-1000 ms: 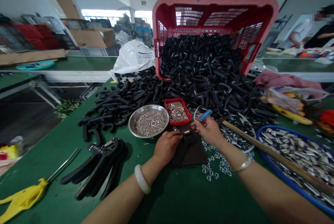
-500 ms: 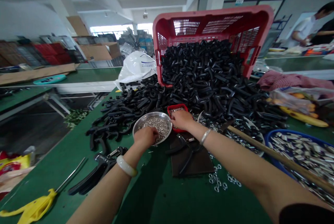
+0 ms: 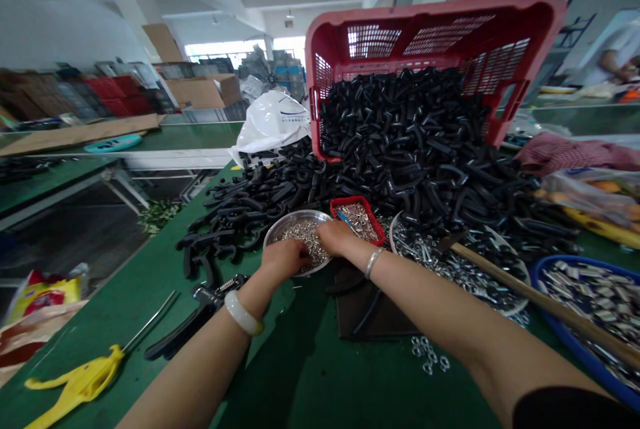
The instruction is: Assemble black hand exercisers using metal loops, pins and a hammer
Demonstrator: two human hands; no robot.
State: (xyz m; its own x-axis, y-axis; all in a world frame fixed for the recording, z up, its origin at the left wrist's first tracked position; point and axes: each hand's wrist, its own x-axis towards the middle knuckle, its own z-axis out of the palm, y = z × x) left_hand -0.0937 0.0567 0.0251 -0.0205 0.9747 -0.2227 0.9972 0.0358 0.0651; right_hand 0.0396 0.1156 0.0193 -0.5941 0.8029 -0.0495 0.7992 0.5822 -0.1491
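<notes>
A round bowl (image 3: 270,234) full of small shiny metal parts stands in front of me. My left hand (image 3: 285,258) is at its near side, fingers curled down over the parts. From the right, my right hand (image 3: 334,237) reaches over the bowl's rim, its fingers bent together among the parts. The fingertips of both hands are hidden, so what they pinch cannot be seen. Beside the bowl is a red tray (image 3: 382,238) of small metal pins, with a blue pen-like item lying in it. Under my right forearm, a black-handled tool (image 3: 367,312) lies on a dark plate (image 3: 347,329).
A red crate (image 3: 435,12) spills black handles (image 3: 400,136) across the table. More black handles with a spring (image 3: 200,312) lie left, near a yellow-handled tool (image 3: 90,379). Rightward are a dish of bolts (image 3: 425,256), a hammer's wooden handle (image 3: 530,292), a blue basin (image 3: 540,276) and loose nuts (image 3: 427,352).
My right hand has moved left from the red tray to the bowl, uncovering the tray's pins. My left hand stays at the bowl. The whole view has shifted slightly.
</notes>
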